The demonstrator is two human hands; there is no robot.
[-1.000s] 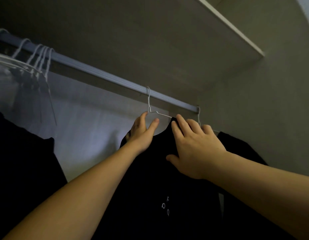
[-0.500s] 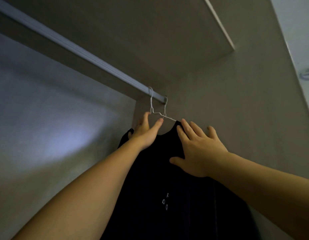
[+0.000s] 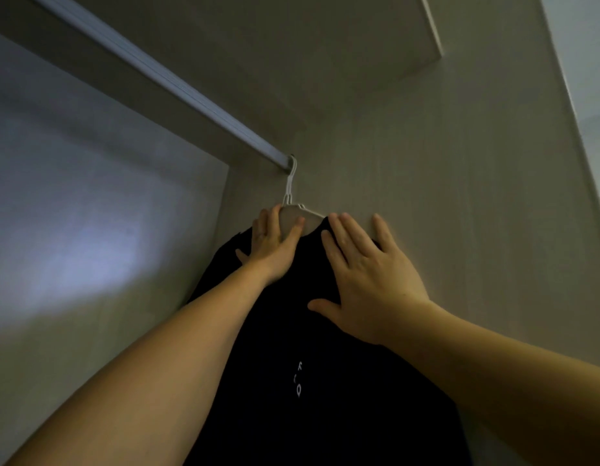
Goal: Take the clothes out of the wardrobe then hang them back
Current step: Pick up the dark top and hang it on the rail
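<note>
A soft black shirt (image 3: 325,331) with small pale lettering is hanging on a thin white wire hanger (image 3: 289,191), hooked over a pale grooved rail (image 3: 177,84) just above the fingertips. The left hand (image 3: 275,247) is touching the collar, fingers nearly straight (gripping nothing). The right hand (image 3: 369,280) is lying flat, fingers spread, pressing the shirt's shoulder.

Cannot read the white print (image 3: 298,380) on the shirt (image 3: 325,425). Cannot see the hanger (image 3: 289,188) arms inside it, nor its hem below the bottom edge.
</note>
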